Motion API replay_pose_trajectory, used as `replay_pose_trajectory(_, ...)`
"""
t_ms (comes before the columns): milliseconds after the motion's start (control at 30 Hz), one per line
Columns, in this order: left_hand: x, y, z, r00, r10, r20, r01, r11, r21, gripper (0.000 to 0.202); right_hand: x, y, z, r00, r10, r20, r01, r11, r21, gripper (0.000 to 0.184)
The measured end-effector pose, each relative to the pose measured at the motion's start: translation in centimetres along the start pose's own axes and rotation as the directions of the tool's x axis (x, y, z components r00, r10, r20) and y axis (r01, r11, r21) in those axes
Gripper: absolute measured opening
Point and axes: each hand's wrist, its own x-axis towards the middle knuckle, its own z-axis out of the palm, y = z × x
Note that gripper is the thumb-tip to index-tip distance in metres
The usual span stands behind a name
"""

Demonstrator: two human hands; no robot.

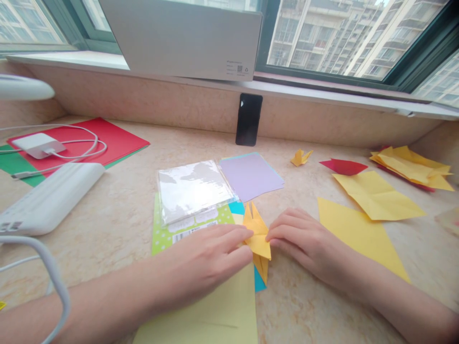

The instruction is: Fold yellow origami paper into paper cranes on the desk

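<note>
A yellow folded-paper figure, with two narrow points at its top and a tapered tail below, lies over the stacked sheets in front of me. My left hand grips its left edge between thumb and fingers. From the other side, my right hand pinches the right edge, fingers pressed together. Beneath the figure are a blue sheet and a pale yellow-green sheet. A green dotted packet with a barcode is partly covered by my left hand.
A clear plastic sleeve and purple paper lie ahead. Yellow sheets, a red folded piece and a small yellow paper figure sit right. A phone leans on the wall; a power strip stands left.
</note>
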Motion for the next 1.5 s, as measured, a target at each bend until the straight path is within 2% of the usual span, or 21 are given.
replay_pose_trajectory(133,0.0,0.2,0.0,1.0,0.004,0.009,-0.004,1.0,-0.014,0.029,-0.1,-0.1,0.3,0.995,0.1,-0.026,-0.099,0.994,0.039,0.018)
replay_pose_trajectory(333,0.1,0.6,-0.3,1.0,-0.02,0.005,0.019,0.998,0.057,0.037,-0.2,-0.2,1.0,0.972,0.219,-0.089,-0.212,0.973,0.086,0.017)
replay_pose_trajectory(467,0.1,0.5,-0.2,0.999,-0.032,-0.008,0.033,0.998,0.049,0.039,0.0,-0.2,0.9,0.973,0.2,-0.119,-0.187,0.976,0.113,0.015)
replay_pose_trajectory(600,0.2,0.3,-0.3,0.999,0.02,0.043,-0.022,0.999,0.036,0.03,-0.2,-0.3,0.4,0.994,0.096,-0.053,-0.091,0.992,0.092,0.021)
replay_pose_trajectory(733,0.5,0.3,-0.6,0.999,0.035,0.011,-0.036,0.999,0.021,0.034,-0.5,-0.5,-0.3,0.999,0.038,0.026,-0.038,0.999,0.011,0.026)
replay_pose_trajectory(867,0.6,0.3,-0.5,0.998,0.06,-0.016,-0.059,0.998,0.026,0.033,-0.4,-0.5,-0.6,0.992,0.127,-0.021,-0.127,0.992,0.003,0.021)
replay_pose_trajectory(933,0.6,0.3,-0.4,0.997,0.075,0.013,-0.075,0.997,0.03,0.031,-0.3,-0.4,-0.7,0.98,0.191,-0.047,-0.19,0.982,0.021,0.017)
replay_pose_trajectory(1033,0.6,0.3,-0.4,0.997,0.057,0.053,-0.058,0.998,0.027,0.03,-0.3,-0.6,-0.6,0.97,0.245,-0.009,-0.243,0.965,0.101,0.013)
replay_pose_trajectory(1167,0.7,0.3,-0.5,0.997,0.069,0.044,-0.071,0.997,0.029,0.032,-0.3,-0.8,-0.4,0.969,0.246,0.018,-0.245,0.955,0.164,0.013)
replay_pose_trajectory(1367,0.7,0.2,-0.5,0.993,0.082,0.087,-0.085,0.996,0.037,0.033,-0.3,-1.0,-0.3,0.981,0.192,0.039,-0.196,0.969,0.15,0.017)
replay_pose_trajectory(1500,0.7,0.2,-0.4,0.99,0.096,0.099,-0.101,0.994,0.049,0.033,-0.2,-1.2,0.1,0.971,0.239,0.024,-0.24,0.958,0.155,0.016)
